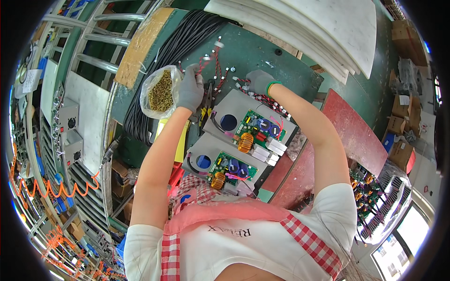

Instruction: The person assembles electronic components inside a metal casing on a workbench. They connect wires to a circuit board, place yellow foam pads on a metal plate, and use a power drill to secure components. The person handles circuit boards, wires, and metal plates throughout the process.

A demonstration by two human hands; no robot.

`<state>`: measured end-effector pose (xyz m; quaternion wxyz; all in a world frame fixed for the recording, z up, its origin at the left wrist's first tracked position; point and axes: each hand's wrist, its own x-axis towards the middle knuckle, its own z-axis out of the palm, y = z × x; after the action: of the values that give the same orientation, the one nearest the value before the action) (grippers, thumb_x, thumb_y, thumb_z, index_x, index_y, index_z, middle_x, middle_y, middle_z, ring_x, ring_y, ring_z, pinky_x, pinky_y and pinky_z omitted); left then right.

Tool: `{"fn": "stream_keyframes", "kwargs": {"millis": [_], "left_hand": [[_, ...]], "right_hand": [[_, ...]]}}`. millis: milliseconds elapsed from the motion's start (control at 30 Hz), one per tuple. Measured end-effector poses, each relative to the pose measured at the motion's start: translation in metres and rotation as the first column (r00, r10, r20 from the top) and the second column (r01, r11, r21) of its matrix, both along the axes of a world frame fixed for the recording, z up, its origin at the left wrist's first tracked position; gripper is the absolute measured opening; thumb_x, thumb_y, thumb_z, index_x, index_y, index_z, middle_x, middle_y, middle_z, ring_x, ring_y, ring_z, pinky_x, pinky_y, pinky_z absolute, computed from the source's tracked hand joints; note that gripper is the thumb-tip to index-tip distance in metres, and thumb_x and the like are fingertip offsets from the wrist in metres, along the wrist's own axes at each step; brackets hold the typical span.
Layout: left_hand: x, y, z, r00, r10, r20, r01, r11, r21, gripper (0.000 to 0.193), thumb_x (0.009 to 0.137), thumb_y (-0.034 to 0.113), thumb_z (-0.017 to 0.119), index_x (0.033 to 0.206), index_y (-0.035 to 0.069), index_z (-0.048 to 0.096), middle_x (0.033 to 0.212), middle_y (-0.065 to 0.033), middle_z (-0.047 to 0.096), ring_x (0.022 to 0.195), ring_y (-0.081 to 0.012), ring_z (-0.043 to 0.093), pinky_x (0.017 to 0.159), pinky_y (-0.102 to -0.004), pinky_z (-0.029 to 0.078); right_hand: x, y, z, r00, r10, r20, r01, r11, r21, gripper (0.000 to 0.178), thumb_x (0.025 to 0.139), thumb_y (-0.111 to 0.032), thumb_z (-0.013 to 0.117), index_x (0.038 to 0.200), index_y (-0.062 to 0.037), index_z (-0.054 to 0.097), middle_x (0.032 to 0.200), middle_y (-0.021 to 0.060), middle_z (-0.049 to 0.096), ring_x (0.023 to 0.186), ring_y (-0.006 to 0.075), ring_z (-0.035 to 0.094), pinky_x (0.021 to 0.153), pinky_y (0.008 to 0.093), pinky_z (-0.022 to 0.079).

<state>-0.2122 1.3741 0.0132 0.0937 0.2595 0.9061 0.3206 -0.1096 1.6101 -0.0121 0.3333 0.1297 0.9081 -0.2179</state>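
Observation:
My left hand point(191, 90), in a grey glove, is closed at the fingertips on a thin red-and-black wire lead point(201, 67), whose upper part is blurred. Beside it is a clear plastic bag point(146, 96) of small brassy pieces point(161, 93). My right hand point(260, 82), also gloved, is closed among red-and-black leads with white connectors point(240, 85); its fingertips are partly hidden. More such leads point(218, 68) lie loose between the hands. Below them sit two grey metal plates point(234, 104) carrying green circuit boards point(233, 165) with copper coils and blue capacitors. Yellow-handled pliers point(204, 114) lie by my left wrist.
A thick coil of black cable point(187, 35) lies at the left of the green table point(255, 44). White panels point(323, 28) are stacked at the far side. A reddish board point(351, 126) is on the right. Metal rails point(105, 40) run along the left, and cardboard boxes point(405, 110) stand far right.

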Motion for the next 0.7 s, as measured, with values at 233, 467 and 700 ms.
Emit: {"fn": "stream_keyframes", "kwargs": {"millis": [233,467,700], "left_hand": [[0.044,-0.032,0.070,0.543,-0.039,0.839,-0.539,0.750,0.384,0.016,0.091,0.020,0.052,0.096,0.006,0.059,0.059,0.0067,0.040,0.045,-0.0034,0.032,0.041,-0.0194,0.024],[0.093,-0.072,0.082,-0.038,-0.336,0.941,-0.563,0.785,0.258,0.019,0.093,0.033,0.053,0.090,0.014,0.057,0.055,0.0082,0.032,0.044,-0.0034,0.026,0.040,-0.0201,0.022],[0.117,-0.068,0.128,-0.256,-0.584,0.770,-0.588,0.727,0.355,0.026,0.098,0.036,0.045,0.096,0.013,0.056,0.063,0.0031,0.052,0.050,-0.0081,0.049,0.044,-0.0240,0.041]], "right_hand": [[0.025,0.008,-0.013,0.997,0.048,-0.060,-0.044,0.996,0.079,0.024,0.078,-0.016,0.063,0.101,-0.0086,0.065,0.103,0.0162,0.065,0.099,0.0332,0.062,0.083,0.0423,0.050],[0.040,-0.034,0.118,0.753,0.070,-0.655,-0.035,0.997,0.066,0.016,0.081,-0.018,0.061,0.096,-0.0134,0.065,0.099,0.0098,0.065,0.088,0.0312,0.062,0.075,0.0410,0.050],[0.107,-0.151,0.209,0.319,0.449,-0.835,-0.531,0.814,0.235,0.023,0.078,-0.025,0.063,0.099,-0.0171,0.061,0.098,-0.0007,0.058,0.086,0.0196,0.061,0.066,0.0306,0.052]]}}
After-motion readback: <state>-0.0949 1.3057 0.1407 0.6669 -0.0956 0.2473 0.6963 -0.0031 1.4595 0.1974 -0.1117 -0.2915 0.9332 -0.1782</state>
